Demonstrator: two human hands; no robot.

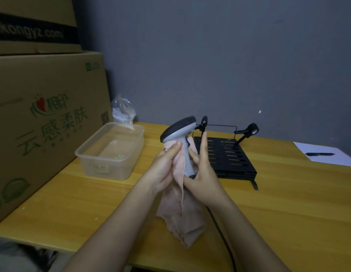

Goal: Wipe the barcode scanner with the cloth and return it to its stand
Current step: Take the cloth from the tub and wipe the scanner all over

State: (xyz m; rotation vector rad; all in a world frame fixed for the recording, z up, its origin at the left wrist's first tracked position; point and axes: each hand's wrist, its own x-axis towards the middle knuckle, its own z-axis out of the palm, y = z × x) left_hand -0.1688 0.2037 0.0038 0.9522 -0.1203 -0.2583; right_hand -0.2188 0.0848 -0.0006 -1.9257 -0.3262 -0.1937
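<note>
head view: barcode scanner upright between both hands, cloth on its neck

the barcode scanner (180,132) stands head-up above the yellow table (268,193), centre frame, its grey handle running down to a black cable (223,236) trailing toward 6 o'clock. the left hand (166,169) pinches the pink cloth (180,209) against the neck just under the head; the right hand (202,173) is closed loosely on the lower handle, forefinger straight up. the rest of the cloth hangs limp. the black stand (247,132) sits at 2 o'clock, well apart, behind a slotted black rack (227,158). a clear plastic tub (112,152) lies at 9 o'clock. the scanner looks like light, rigid, smooth plastic, likely slippery through cloth; the handle is the safest hold, and the cable may tug.
</note>
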